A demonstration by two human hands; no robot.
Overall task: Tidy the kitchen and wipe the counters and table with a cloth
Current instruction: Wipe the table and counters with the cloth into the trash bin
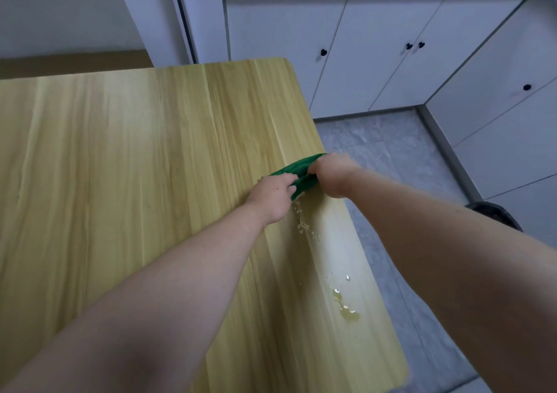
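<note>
Wiping is the step in hand, on the table part of the task. The left hand (pixel 272 195) and the right hand (pixel 331 171) sit close together, and both have their fingers curled onto a bunched, dark green cloth (pixel 297 169). They pinch it from either side, so that it forms a short ridge between them. The cloth looks soft and slightly nubbly, like towelling, and it lies on the pale, yellowish wood-grain tabletop (pixel 120 151), right at its right-hand edge, with the right hand partly over that edge.

Just on the near side of the cloth lies a scatter of small, pale, grainy crumbs (pixel 303 223), possibly rice. Nearer the person, along the same edge, is a glossy, yellowish puddle of liquid with beaded drops (pixel 346 308). The tabletop is smooth and flat with a rounded corner, so the spill should lift easily.

The next move probably calls for drawing the cloth back along the edge under steady downward pressure. That would gather the crumbs into its folds rather than push them off onto the grey marbled floor tiles (pixel 376 157).

Beyond the table stand matt white cabinet doors with small black knobs (pixel 376 61). A dark round bin (pixel 494 213) sits low on the right, partly hidden by the right forearm.
</note>
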